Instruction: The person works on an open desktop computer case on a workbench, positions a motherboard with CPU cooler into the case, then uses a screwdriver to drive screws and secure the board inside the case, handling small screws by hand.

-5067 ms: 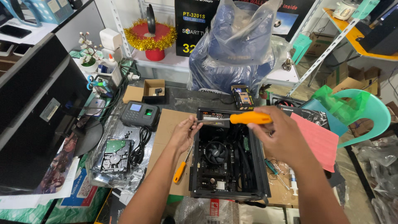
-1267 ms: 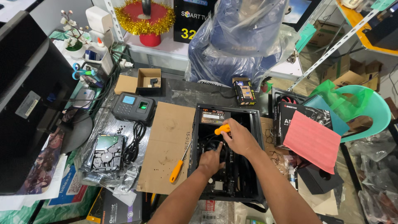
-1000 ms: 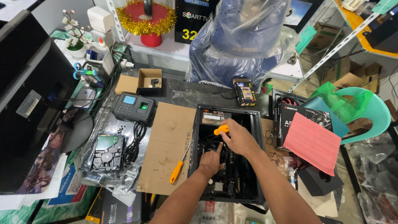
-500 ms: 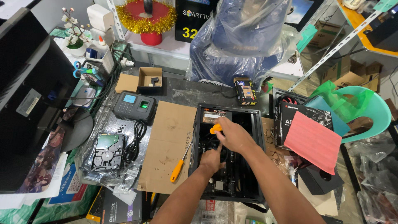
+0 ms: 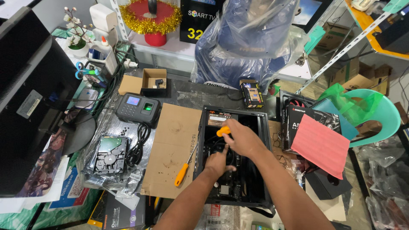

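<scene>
An open black computer case lies flat on the bench with its board and fan showing. My right hand is shut on an orange-handled screwdriver, held point down inside the case near its upper left. My left hand reaches into the case just below, fingers curled on a part next to the fan; what it grips is hidden. A second orange-handled screwdriver lies on the cardboard sheet left of the case.
A fingerprint terminal and a bare hard drive with a black cable sit at left. A small open box is behind them. A red sheet on boxed parts lies right. A green plastic chair stands far right.
Five seconds ago my right hand held the screwdriver level above the case; since then both hands went down inside it. Over the last second they have shifted slightly toward the case's left.
</scene>
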Motion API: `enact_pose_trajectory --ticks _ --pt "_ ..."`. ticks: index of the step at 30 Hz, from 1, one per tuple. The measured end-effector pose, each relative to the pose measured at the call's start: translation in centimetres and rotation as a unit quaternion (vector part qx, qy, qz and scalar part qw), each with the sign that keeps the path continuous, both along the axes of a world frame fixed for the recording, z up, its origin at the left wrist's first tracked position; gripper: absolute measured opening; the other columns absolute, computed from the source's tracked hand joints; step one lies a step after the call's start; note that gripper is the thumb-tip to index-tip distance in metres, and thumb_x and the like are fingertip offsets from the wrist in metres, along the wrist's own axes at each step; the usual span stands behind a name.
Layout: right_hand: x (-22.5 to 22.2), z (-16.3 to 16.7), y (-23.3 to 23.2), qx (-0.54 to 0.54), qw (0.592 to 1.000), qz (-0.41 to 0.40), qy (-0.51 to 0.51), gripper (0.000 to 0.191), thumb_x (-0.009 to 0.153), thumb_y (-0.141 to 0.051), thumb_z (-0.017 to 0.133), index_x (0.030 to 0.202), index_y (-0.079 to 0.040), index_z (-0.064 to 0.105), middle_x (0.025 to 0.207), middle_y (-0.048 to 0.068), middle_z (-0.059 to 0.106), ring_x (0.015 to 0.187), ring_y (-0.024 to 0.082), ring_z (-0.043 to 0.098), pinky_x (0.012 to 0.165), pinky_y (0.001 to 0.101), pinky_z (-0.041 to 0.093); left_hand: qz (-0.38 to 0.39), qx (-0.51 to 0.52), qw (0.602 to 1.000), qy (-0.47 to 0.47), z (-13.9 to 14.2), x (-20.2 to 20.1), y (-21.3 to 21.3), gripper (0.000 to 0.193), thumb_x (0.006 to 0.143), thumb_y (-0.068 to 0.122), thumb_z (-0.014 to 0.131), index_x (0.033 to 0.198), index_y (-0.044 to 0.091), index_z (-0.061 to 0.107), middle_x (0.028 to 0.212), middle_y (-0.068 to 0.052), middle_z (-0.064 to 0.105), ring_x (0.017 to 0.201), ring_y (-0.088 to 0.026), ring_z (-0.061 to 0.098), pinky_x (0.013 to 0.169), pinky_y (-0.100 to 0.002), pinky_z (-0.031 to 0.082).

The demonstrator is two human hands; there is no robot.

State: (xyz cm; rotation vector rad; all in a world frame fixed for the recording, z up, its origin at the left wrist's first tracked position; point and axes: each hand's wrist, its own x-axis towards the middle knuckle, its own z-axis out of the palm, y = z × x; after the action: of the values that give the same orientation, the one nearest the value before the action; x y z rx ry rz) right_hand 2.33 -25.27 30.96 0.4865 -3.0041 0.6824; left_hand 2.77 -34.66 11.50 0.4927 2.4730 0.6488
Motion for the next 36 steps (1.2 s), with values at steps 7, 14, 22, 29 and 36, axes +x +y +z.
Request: enact_pose_trajectory --ticks 7,14,22,29,36 --pt "2.7 4.9 3.0 -0.046 0.995 -0.073 0.056 0.039 0.084 -0.019 0.076 0.118 -0.008 0.062 0.105 0.014 0.072 0.09 0.03 0.074 0.08 0.0401 0.057 0.302 0.424 0.851 -0.068 -6.5 -0.7 1.5 0.047 0.1 0.045 0.062 0.128 0.006 0.059 0.082 -0.004 0.062 0.069 -0.02 0.055 0.06 -0.034 0.043" --pt "7.0 9.9 4.3 -0.137 0.974 -0.172 0.046 0.04 0.084 -0.018 0.075 0.119 -0.007 0.061 0.104 0.011 0.075 0.087 0.022 0.076 0.077 0.0342 0.059 0.42 0.674 0.441 -0.418 -3.8 -2.3 -0.3 0.048 0.1 0.05 0.054 0.124 0.009 0.063 0.061 0.002 0.025 0.05 -0.01 0.027 0.045 -0.024 0.028" --pt "9.5 11.8 4.4 -0.136 0.974 -0.159 0.091 0.04 0.083 -0.017 0.075 0.118 -0.006 0.06 0.109 0.01 0.075 0.087 0.02 0.076 0.076 0.033 0.059 0.398 0.707 0.408 -0.418 4.1 -2.2 -2.5 0.046 0.093 0.053 0.065 0.114 0.011 0.062 0.059 0.005 0.016 0.048 -0.008 0.016 0.041 -0.022 0.022" --pt "10.3 12.2 4.6 -0.145 0.969 -0.185 0.072 0.04 0.084 -0.018 0.075 0.119 -0.007 0.06 0.112 0.008 0.075 0.087 0.02 0.077 0.074 0.0331 0.06 0.398 0.676 0.472 -0.402 5.6 -2.0 -2.4 0.043 0.094 0.044 0.071 0.114 0.007 0.062 0.061 0.005 0.019 0.049 -0.008 0.018 0.042 -0.022 0.022" --pt "11.0 12.0 4.8 -0.161 0.969 -0.173 0.077 0.039 0.084 -0.017 0.074 0.118 -0.005 0.058 0.116 0.008 0.075 0.094 0.022 0.078 0.081 0.0337 0.061 0.376 0.697 0.441 -0.422 4.6 -2.4 -2.2 0.04 0.095 0.041 0.069 0.115 0.007 0.063 0.058 0.005 0.017 0.047 -0.008 0.018 0.041 -0.022 0.023"
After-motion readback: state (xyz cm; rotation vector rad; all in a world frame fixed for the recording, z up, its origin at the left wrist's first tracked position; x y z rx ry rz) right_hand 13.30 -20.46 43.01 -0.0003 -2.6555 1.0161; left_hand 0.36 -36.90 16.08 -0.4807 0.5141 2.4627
